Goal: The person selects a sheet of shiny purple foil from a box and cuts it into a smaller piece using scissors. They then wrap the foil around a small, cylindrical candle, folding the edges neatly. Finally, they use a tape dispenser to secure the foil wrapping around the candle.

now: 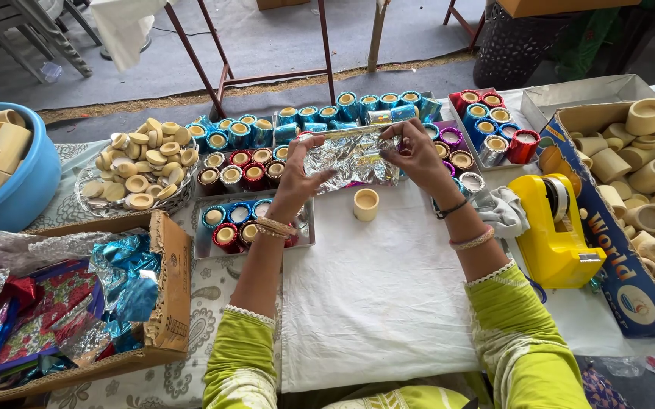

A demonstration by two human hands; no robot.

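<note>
Both hands are up over the white cloth (373,295), and the sheet of silver foil (350,157) is stretching between them, its long axis running from 9 o'clock to 3 o'clock, the top edge tilting up a touch toward the right. The left hand (297,178) is pinching the foil's left end, fingers closed on it, while the right hand (418,155) is clamping the right end between thumb and fingertips; so the foil is hanging in the gap between the two grips, crinkled and sagging below the top edge. Just under it, at 6 o'clock from the foil, a small bare cup (366,204) is standing upright on the cloth, open end up, apart from both hands. At 3 o'clock a yellow tape dispenser (558,231) is sitting near the right forearm. At 12 o'clock, trays of foil-wrapped cups (308,117) are lining the back.
</note>
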